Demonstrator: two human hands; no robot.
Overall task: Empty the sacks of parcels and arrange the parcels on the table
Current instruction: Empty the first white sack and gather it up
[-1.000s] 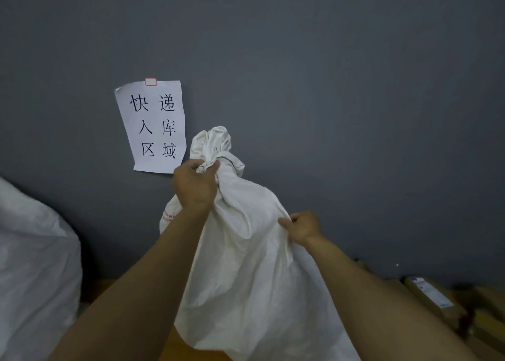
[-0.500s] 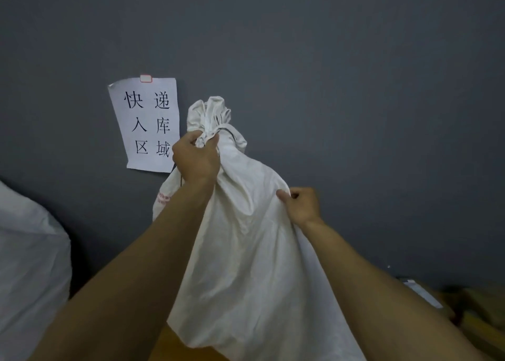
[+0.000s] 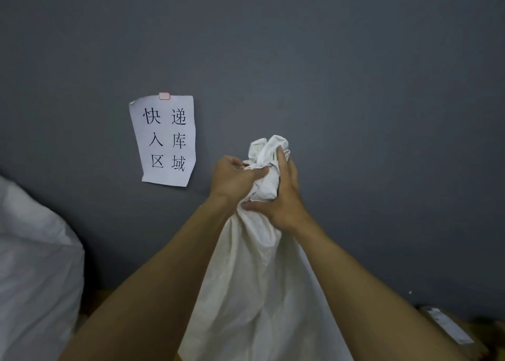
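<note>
White sack [image 3: 254,292] upright in front of you, base out of frame. Your left hand [image 3: 232,175] pinches the neck tie [image 3: 252,166], right hand [image 3: 281,196] clamps the neck. If the knot frees suddenly, sack could slump and spill its contents.

Bunched neck of a white sack [image 3: 254,292] in left hand [image 3: 235,179] and right hand [image 3: 282,206], paper sign [image 3: 164,139] behind
</note>
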